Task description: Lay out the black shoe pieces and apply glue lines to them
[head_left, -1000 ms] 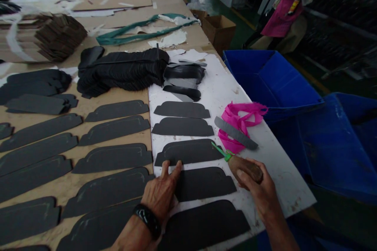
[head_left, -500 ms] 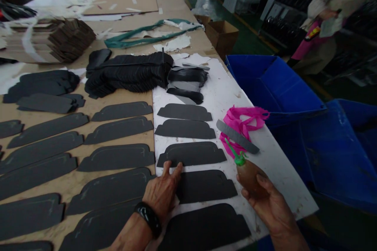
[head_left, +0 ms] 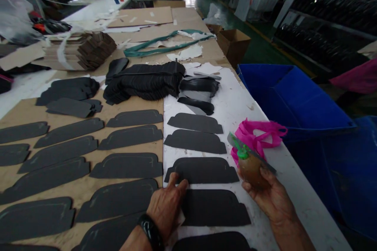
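Note:
Stretched fingers of my left hand [head_left: 169,206] touch the lower left edge of a dark grey shaped panel [head_left: 203,170], which lies flat on the white board. The remaining fingers are partly hidden beneath that hand, and a dark bracelet [head_left: 150,230] circles its wrist. My right hand [head_left: 272,194] grips a brownish squeeze bottle [head_left: 252,171] with a green nozzle [head_left: 242,151], tilted with the nozzle pointing up and left. Behind the bottle lies a grey strip [head_left: 269,166], partly covered by it, beside a bright pink band [head_left: 268,131]. Another dark panel [head_left: 216,208] lies between my hands.
Rows of similar panels [head_left: 125,166] cover the brown board at left. Farther back are a black stack [head_left: 144,80], a bundle of brown pieces [head_left: 85,51] and a green band [head_left: 147,52]. Blue bins [head_left: 294,98] stand beyond the table's right edge, near a cardboard box [head_left: 234,43].
The squeeze bottle has moved away from me and left, so it now overlaps the grey strip. My left hand stays on the same panel. The person at right has mostly left the view.

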A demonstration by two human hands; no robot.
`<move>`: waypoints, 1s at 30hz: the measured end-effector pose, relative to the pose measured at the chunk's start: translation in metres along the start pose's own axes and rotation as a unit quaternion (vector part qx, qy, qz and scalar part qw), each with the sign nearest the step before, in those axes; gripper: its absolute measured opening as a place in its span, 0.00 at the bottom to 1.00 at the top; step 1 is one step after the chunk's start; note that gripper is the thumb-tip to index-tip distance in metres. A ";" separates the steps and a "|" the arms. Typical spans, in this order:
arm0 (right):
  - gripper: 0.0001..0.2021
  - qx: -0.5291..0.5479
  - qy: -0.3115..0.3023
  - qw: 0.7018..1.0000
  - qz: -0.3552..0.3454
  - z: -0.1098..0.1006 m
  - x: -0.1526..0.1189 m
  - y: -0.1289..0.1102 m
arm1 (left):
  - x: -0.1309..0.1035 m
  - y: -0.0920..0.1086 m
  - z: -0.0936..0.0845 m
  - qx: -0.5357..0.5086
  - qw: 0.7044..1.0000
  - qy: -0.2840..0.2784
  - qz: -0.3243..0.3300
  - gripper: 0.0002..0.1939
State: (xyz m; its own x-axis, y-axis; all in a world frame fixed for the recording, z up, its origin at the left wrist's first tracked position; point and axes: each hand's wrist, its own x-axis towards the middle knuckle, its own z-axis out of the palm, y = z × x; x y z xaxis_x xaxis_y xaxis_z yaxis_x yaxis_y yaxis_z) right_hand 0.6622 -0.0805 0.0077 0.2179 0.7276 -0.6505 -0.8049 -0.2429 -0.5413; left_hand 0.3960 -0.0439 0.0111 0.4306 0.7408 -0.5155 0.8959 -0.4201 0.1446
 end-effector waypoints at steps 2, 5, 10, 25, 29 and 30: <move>0.15 -0.001 -0.003 1.000 0.000 0.003 0.008 -0.004 | 0.002 -0.003 0.001 -0.013 1.000 0.007 0.003 0.19; 0.16 -0.002 -0.017 1.000 0.008 0.006 0.017 -0.008 | 0.007 -0.006 -0.001 -0.024 1.000 -0.002 0.000 0.15; 0.14 -0.003 -0.037 0.999 0.017 0.008 0.023 -0.010 | 0.011 -0.005 -0.005 -0.012 1.000 0.000 -0.003 0.11; 0.16 -0.031 0.012 0.999 0.029 0.013 0.021 -0.007 | 0.046 -0.010 -0.059 0.082 0.996 -0.003 -0.047 0.49; 0.19 -0.140 -0.010 0.990 -0.028 0.030 0.020 0.000 | 0.054 -0.017 -0.050 0.077 0.996 -0.011 -0.047 0.50; 0.21 -0.172 -0.017 0.984 -0.040 0.036 0.021 0.002 | 0.052 -0.018 -0.048 0.075 0.996 -0.011 -0.047 0.50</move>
State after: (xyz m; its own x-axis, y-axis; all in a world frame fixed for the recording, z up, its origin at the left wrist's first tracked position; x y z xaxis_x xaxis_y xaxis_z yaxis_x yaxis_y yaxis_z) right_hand 0.6452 -0.0428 0.0115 0.2497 0.7724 -0.5840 -0.5511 -0.3826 -0.7416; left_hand 0.4079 0.0276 0.0221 0.3412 0.7696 -0.5397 0.9053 -0.4235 -0.0315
